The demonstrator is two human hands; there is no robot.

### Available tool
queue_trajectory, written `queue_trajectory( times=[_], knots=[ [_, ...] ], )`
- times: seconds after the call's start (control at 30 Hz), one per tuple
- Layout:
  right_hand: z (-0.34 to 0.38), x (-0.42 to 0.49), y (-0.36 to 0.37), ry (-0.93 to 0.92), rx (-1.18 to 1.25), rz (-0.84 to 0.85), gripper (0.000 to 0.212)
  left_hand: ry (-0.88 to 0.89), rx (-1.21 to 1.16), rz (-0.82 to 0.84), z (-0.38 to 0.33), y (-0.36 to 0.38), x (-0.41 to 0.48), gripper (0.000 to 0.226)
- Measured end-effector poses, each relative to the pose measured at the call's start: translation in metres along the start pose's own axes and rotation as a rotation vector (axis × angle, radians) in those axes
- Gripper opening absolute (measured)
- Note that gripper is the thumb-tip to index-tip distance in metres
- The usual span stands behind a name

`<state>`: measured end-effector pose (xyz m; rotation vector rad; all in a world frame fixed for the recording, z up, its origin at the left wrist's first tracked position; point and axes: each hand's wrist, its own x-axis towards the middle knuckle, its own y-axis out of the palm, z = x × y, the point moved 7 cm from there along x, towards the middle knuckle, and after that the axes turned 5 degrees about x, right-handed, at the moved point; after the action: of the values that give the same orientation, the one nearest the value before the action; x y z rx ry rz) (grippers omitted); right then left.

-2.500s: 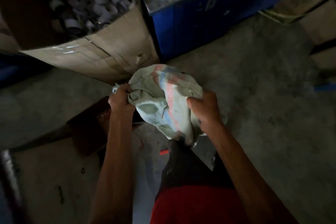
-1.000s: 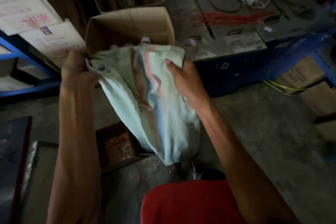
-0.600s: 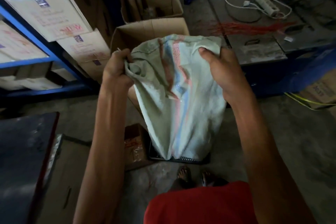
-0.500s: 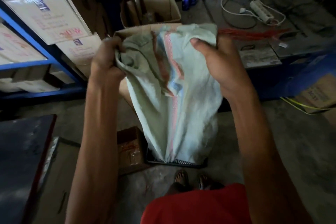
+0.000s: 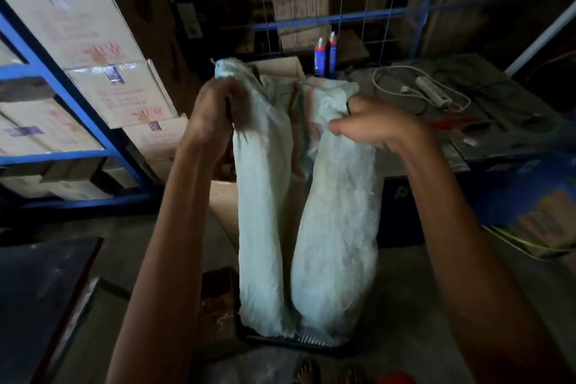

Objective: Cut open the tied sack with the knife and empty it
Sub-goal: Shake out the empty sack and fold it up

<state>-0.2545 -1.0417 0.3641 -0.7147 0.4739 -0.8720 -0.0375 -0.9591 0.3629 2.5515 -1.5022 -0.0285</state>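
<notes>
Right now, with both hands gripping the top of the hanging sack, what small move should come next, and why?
Probably a short shake. The left hand and right hand each grip a top corner, the sack hangs long and limp, and its lower end meets the dark tray, so any leftovers would drop there.

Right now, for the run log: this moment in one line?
left hand grips sack | right hand grips sack | sack hangs limp
</notes>
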Motion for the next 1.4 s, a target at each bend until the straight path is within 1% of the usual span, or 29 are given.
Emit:
queue_trajectory(
  times=[0.03,0.1,0.2,0.23,0.27,0.33,0.37,0.43,0.47,0.5,0.53,0.57,0.6,0.67,0.7,0.8,0.83,0.87,0.93,0.97,1.0,1.03,1.07,1.13,1.17,1.23,1.27,1.33,1.4],
  knots=[
    [-0.003,0.001,-0.008,0.021,-0.111,0.007,0.022,0.040,0.091,-0.072,-0.004,0.000,-0.004,0.025],
    [0.005,-0.002,-0.041,-0.033,-0.173,-0.163,0.031,0.134,0.134,-0.134,-0.023,0.006,-0.008,0.020],
    [0.039,-0.028,-0.111,-0.283,-0.015,-0.564,0.035,0.299,-0.079,-0.041,-0.079,0.018,-0.009,0.018],
    [0.050,-0.032,-0.128,-0.345,0.048,-0.603,0.039,0.362,-0.073,-0.007,-0.100,0.026,-0.009,0.017],
    [0.061,-0.031,-0.137,-0.379,0.108,-0.572,0.041,0.413,0.006,-0.015,-0.116,0.035,-0.008,0.018],
    [0.071,-0.013,-0.136,-0.321,0.209,-0.384,0.034,0.441,0.243,-0.059,-0.126,0.059,-0.009,0.028],
    [0.072,-0.001,-0.128,-0.250,0.292,-0.254,0.023,0.409,0.338,-0.007,-0.120,0.072,-0.008,0.033],
    [0.068,0.016,-0.107,-0.134,0.475,-0.022,0.004,0.332,0.483,0.229,-0.092,0.098,-0.007,0.050],
    [0.065,0.021,-0.099,-0.105,0.523,0.049,0.003,0.286,0.550,0.349,-0.075,0.107,-0.008,0.066],
    [0.062,0.025,-0.093,-0.087,0.549,0.086,0.011,0.252,0.610,0.426,-0.058,0.115,-0.010,0.083],
    [0.058,0.029,-0.090,-0.073,0.561,0.098,0.019,0.251,0.659,0.444,-0.045,0.121,-0.011,0.096],
    [0.055,0.031,-0.088,-0.060,0.572,0.105,0.025,0.287,0.718,0.386,-0.036,0.125,-0.009,0.100],
    [0.052,0.034,-0.086,-0.051,0.581,0.118,0.028,0.349,0.785,0.264,-0.031,0.126,-0.005,0.095],
    [0.042,0.041,-0.088,-0.057,0.534,0.125,0.031,0.503,0.902,-0.015,-0.031,0.126,0.000,0.065],
    [0.036,0.044,-0.091,-0.070,0.466,0.099,0.030,0.547,0.934,-0.114,-0.032,0.124,0.001,0.051],
    [-0.002,0.052,-0.112,-0.140,0.332,-0.170,0.020,0.524,0.938,-0.244,-0.030,0.113,0.014,0.030],
    [-0.023,0.055,-0.115,-0.131,0.319,-0.238,0.023,0.501,0.918,-0.271,-0.030,0.108,0.017,0.027],
    [-0.046,0.058,-0.110,-0.099,0.270,-0.232,0.045,0.475,0.895,-0.297,-0.031,0.102,0.020,0.026],
    [-0.092,0.067,-0.073,-0.010,0.112,0.017,0.113,0.394,0.738,-0.289,-0.032,0.093,0.027,0.026],
    [-0.105,0.067,-0.049,0.001,0.074,0.155,0.133,0.340,0.595,-0.231,-0.029,0.092,0.032,0.026],
    [-0.108,0.065,-0.024,-0.031,0.100,0.266,0.138,0.294,0.453,-0.159,-0.027,0.095,0.036,0.026],
    [-0.104,0.065,-0.002,-0.093,0.210,0.320,0.134,0.253,0.327,-0.085,-0.024,0.103,0.037,0.026],
    [-0.096,0.066,0.015,-0.137,0.370,0.300,0.126,0.220,0.229,-0.013,-0.021,0.114,0.037,0.024],
    [-0.080,0.073,0.036,-0.145,0.684,0.123,0.099,0.169,0.149,0.089,-0.017,0.135,0.036,0.022],
    [-0.073,0.076,0.040,-0.152,0.785,0.007,0.077,0.158,0.164,0.124,-0.018,0.141,0.035,0.030],
    [-0.063,0.082,0.036,-0.181,0.879,-0.173,0.041,0.189,0.289,0.232,-0.025,0.139,0.034,0.066],
    [-0.059,0.082,0.032,-0.197,0.914,-0.207,0.033,0.230,0.354,0.306,-0.028,0.127,0.034,0.088],
    [-0.053,0.083,0.016,-0.201,0.949,-0.269,0.025,0.297,0.439,0.378,-0.028,0.087,0.029,0.121],
    [-0.046,0.083,-0.006,-0.202,1.017,-0.319,0.024,0.293,0.580,0.312,-0.007,0.045,0.019,0.140]
  ],
)
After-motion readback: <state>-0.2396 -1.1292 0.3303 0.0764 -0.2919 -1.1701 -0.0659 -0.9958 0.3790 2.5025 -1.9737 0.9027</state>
